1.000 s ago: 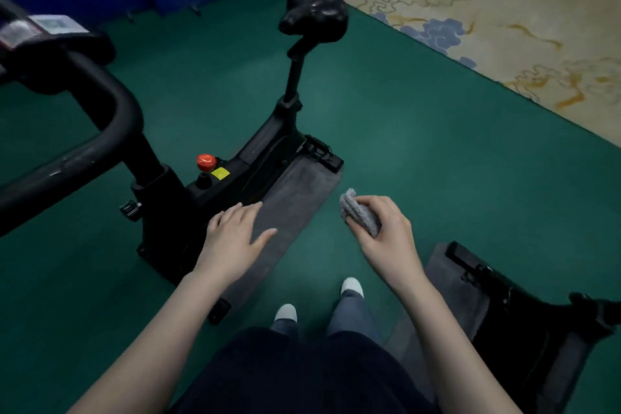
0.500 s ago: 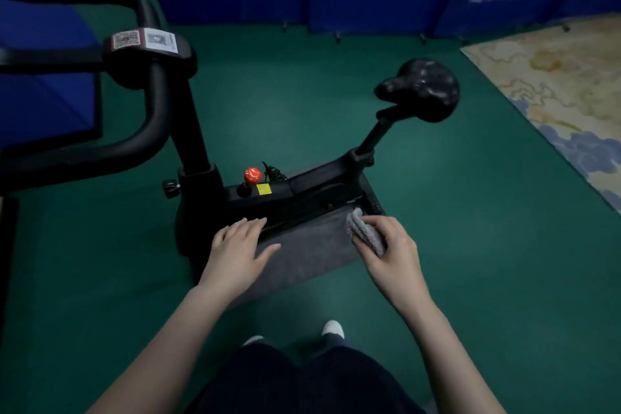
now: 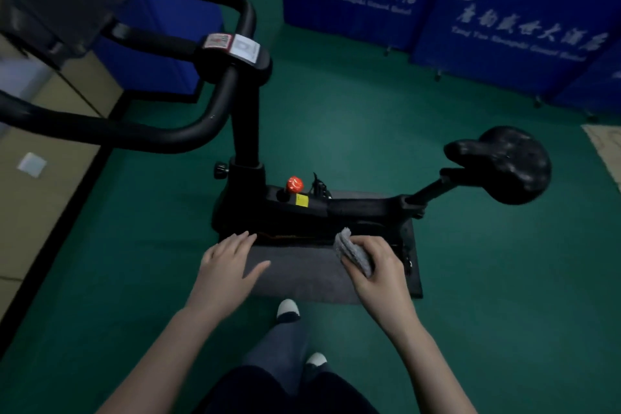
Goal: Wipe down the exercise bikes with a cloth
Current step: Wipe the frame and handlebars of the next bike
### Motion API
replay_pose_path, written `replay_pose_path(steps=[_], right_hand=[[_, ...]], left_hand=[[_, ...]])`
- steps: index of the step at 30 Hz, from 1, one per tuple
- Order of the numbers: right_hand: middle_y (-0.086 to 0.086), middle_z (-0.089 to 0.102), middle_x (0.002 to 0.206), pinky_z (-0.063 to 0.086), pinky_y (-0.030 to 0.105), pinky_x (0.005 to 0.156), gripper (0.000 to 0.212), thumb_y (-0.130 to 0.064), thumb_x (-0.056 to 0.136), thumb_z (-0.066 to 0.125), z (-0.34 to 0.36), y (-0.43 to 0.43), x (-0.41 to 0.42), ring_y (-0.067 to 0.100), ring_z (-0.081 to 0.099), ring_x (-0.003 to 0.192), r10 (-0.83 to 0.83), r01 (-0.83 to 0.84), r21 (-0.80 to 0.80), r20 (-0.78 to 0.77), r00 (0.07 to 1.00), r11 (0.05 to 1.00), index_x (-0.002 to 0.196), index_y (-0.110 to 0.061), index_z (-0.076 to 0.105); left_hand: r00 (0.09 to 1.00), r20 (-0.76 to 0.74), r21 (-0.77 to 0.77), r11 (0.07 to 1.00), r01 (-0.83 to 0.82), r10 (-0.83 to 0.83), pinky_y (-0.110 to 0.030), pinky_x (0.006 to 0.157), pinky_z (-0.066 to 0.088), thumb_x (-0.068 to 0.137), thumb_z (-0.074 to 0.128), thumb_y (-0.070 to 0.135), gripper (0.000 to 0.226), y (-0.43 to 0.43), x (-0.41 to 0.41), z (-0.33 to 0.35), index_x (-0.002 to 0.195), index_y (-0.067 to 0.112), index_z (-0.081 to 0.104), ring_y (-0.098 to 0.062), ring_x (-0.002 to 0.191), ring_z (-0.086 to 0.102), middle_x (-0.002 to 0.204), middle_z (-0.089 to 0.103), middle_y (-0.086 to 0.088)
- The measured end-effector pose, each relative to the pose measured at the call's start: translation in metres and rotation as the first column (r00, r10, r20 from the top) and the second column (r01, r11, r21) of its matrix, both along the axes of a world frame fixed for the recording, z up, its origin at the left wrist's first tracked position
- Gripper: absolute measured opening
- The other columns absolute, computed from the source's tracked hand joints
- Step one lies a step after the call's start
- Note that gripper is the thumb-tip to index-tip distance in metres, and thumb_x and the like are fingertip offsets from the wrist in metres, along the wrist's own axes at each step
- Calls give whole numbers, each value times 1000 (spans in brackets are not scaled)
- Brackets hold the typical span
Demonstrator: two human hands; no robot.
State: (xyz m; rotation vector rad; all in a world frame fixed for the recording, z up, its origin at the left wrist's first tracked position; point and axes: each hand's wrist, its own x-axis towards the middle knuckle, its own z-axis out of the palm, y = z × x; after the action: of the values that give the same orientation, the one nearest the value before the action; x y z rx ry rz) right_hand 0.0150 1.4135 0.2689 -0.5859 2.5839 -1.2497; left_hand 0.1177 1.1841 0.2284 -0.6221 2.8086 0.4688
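Note:
A black exercise bike (image 3: 302,208) stands on a grey mat (image 3: 302,272) in front of me, its handlebars (image 3: 215,118) at the upper left and its saddle (image 3: 504,163) at the right. A red knob (image 3: 294,184) sits on top of its frame. My right hand (image 3: 379,265) grips a folded grey cloth (image 3: 351,250) low beside the frame, over the mat's right part. My left hand (image 3: 232,257) hovers with fingers spread and relaxed over the mat's left edge, holding nothing.
Blue folding screens (image 3: 470,3) with white lettering stand behind the bike. A beige wall (image 3: 40,185) runs along the left. Green floor (image 3: 504,296) surrounds the mat. My legs and white shoe tips (image 3: 288,309) are just below the mat.
The view has swung left, bringing the bike square in front with the saddle to the right. Both hands have kept their pose, the right still gripping the cloth.

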Motion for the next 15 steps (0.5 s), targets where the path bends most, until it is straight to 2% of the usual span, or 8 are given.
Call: replay_pose_path(steps=[9,15], right_hand=[[-7,61,101,38,4,77,19,-11,85,69,-3,-49,-53,-5,55,94,154,-154,0,-2,988,988,102,-16,66],[-7,62,98,38,3,75,17,-15,85,70,-1,-75,-85,-5,56,92,199,-199,-44,-2,980,979,101,-17,67]], left_hand=[[987,-2,18,987,-161,162,-34,117,15,92,28,63,69,-31,-19,-9,149,25,23,-11,144,17,154,28,7],[977,-15,3,977,-212,212,-33,116,17,93,28,61,67,-47,-31,-11,148,22,24,-13,143,19,153,30,6]])
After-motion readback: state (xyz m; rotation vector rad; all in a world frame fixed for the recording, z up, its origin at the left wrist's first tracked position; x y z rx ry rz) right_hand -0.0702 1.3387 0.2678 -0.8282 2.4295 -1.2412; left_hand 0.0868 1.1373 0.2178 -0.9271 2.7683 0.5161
